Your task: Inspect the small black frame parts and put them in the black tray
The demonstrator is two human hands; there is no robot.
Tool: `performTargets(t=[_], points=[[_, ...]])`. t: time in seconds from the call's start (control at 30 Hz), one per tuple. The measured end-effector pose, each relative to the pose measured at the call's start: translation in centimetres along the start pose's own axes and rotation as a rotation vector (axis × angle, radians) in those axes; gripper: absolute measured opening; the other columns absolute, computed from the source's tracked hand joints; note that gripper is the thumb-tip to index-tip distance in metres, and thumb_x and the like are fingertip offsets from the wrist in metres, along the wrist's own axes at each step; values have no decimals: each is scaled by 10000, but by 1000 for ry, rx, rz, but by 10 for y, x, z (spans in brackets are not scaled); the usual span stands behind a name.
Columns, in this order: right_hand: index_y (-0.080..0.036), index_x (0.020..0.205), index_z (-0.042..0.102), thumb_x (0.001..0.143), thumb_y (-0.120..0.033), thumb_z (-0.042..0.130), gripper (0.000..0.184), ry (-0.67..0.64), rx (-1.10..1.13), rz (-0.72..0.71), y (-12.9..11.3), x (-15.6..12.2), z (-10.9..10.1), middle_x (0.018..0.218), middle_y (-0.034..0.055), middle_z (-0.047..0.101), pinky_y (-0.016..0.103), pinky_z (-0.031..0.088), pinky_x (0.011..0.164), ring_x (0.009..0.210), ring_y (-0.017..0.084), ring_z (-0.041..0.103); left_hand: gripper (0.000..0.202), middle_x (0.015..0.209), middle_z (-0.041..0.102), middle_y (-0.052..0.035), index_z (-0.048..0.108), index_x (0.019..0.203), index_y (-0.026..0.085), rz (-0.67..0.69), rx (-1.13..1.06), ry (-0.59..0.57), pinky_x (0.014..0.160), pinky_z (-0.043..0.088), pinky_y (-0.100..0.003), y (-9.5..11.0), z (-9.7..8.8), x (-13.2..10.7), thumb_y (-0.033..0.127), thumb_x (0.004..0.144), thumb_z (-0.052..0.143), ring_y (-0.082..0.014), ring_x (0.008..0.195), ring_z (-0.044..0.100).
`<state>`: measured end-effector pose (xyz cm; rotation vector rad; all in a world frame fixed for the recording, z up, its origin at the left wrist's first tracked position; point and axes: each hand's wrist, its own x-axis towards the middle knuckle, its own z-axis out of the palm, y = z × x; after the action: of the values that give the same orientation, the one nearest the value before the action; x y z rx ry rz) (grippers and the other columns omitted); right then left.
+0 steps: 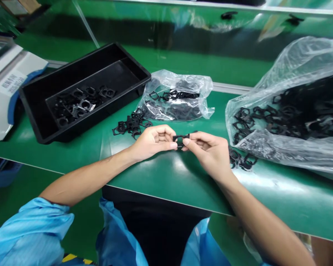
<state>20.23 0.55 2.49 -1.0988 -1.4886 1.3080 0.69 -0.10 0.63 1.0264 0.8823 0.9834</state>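
Between both hands, just above the green table, is a small black frame-like part [181, 137] with an opening in its middle. My left hand [157, 139] pinches its left side with thumb and fingers. The right side is gripped by my right hand [209, 149], thumb in front. Fingers cover much of the part, so I cannot tell whether it is one piece or two. A loose pile of similar black parts [131, 123] lies beyond my left hand. More black parts [242, 159] lie to the right of my right hand.
A black tray [100, 123] holding many such parts stands at the back left. A clear plastic bag [183, 111] of parts lies behind my hands, and a larger open bag [283, 144] is on the right. A white and blue device [9, 87] sits at far left.
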Motion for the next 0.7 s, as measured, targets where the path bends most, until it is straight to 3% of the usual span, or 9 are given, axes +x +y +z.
performTargets(t=[0.13, 0.27, 0.47, 0.7], points=[[-193, 804, 750, 824, -383, 776, 193, 44, -150, -94, 3, -3, -1, 765, 29, 711, 279, 599, 636, 627, 154, 680, 376, 698, 717, -16, 669, 807, 144, 63, 67, 62, 704, 578, -257, 1, 2, 0, 445, 697, 865, -146, 668, 719], [-183, 809, 746, 845, -313, 736, 135, 28, -158, -78, 1, -5, -3, 738, 22, 677, 254, 569, 609, 622, 146, 667, 339, 681, 717, -20, 662, 804, 145, 67, 102, 121, 662, 572, -246, 1, 9, -3, 420, 719, 841, -149, 644, 709], [-186, 973, 784, 902, -262, 638, 179, 27, -316, -110, -1, -11, -5, 816, 53, 697, 259, 558, 649, 697, 152, 653, 285, 727, 730, -22, 685, 887, 166, -5, 141, 117, 713, 578, -262, -9, 13, -6, 368, 735, 815, -168, 706, 725], [-195, 1015, 762, 873, -238, 643, 190, 96, -343, -152, -1, -16, -3, 858, 56, 720, 285, 565, 703, 749, 168, 666, 231, 755, 728, -27, 676, 857, 202, 43, 268, 118, 759, 600, -330, -14, 17, -9, 405, 782, 756, -205, 743, 727]])
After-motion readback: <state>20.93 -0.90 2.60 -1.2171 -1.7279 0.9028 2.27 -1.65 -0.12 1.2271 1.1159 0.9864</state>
